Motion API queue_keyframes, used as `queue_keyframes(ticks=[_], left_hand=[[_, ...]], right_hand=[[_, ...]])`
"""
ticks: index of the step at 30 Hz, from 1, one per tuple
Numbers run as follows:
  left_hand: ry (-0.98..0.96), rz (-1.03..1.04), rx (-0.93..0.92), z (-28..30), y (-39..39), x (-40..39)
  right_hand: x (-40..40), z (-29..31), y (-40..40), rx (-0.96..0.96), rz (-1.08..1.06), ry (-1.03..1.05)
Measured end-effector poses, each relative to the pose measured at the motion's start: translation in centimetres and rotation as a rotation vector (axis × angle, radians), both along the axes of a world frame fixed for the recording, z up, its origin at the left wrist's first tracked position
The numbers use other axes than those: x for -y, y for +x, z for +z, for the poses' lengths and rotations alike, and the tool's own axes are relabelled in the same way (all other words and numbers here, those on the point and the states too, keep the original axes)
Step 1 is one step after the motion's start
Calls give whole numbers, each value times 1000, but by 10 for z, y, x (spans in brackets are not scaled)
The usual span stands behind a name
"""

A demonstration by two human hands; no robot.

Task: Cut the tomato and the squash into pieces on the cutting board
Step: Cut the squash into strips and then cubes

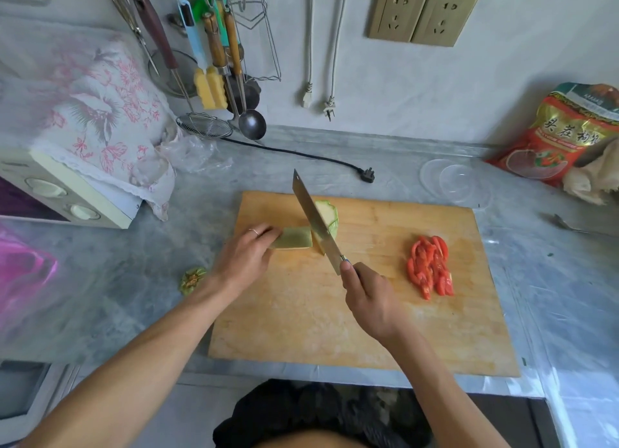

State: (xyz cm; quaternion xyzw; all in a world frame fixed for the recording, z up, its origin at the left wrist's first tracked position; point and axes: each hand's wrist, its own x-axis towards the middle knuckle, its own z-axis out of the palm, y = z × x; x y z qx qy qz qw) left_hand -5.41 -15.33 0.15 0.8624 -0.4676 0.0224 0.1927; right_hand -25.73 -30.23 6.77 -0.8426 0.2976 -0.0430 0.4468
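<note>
On wooden cutting board (368, 313), far edge: squash step. Left hand (243, 260) holds pale green squash (294, 238); right hand (366, 297) grips steel cleaver (315, 220). Tomato slices (430, 266) done. Next: press straight down.

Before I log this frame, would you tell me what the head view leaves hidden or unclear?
- Knife handle: wrapped by the right hand.
- Squash left end: covered by the left hand fingers.
- Rear squash piece: partly behind the blade.
- Red bag: cut by the right edge.

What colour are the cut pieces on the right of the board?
Red: the tomato slices on the cutting board, clear in the head view.
</note>
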Motion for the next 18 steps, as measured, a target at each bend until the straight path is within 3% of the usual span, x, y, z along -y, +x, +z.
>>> queue_keyframes(ticks=[3, 12, 18], left_hand=[[-97, -72, 118, -22, -6, -19], [-92, -121, 13, -52, -25, -55], [-453, 147, -20, -6, -34, -58]], right_hand=[[-1, -4, -6, -16, 19, -25], [-3, -14, -8, -120, 112, 28], [9, -6, 9, -169, 330, -42]])
